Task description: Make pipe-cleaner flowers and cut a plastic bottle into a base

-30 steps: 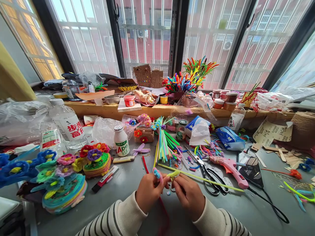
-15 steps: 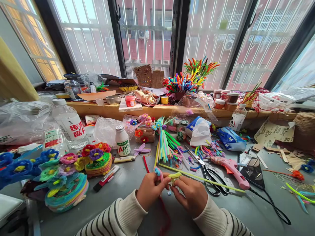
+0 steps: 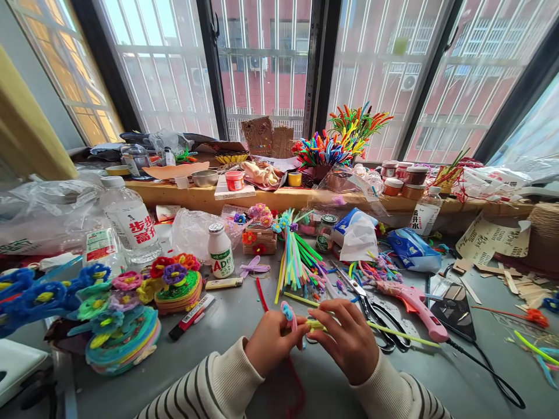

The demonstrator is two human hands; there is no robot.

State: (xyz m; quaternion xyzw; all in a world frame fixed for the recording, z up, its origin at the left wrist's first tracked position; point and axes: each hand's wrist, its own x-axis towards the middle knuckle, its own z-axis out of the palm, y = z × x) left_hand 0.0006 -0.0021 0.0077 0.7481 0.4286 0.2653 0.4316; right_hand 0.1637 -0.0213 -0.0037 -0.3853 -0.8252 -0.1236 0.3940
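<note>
Centrally, a fuzzy yellow piece lies between left hand and right hand, both grips pinching it; pink-and-blue loop juts from left grip. Behind, basket holds fuzzy flowers, dark pot bright stems.

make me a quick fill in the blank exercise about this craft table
1. Sticking up at the fingers of the left hand is a blue and ____ fuzzy piece.
2. The sleeve of the right hand is marked with dark ____.
3. As seen in this view, the pink glue gun lies to the ____ of the scissors.
4. The small white bottle shows the two large letters ____.

Missing words: pink; stripes; right; AD.
</note>
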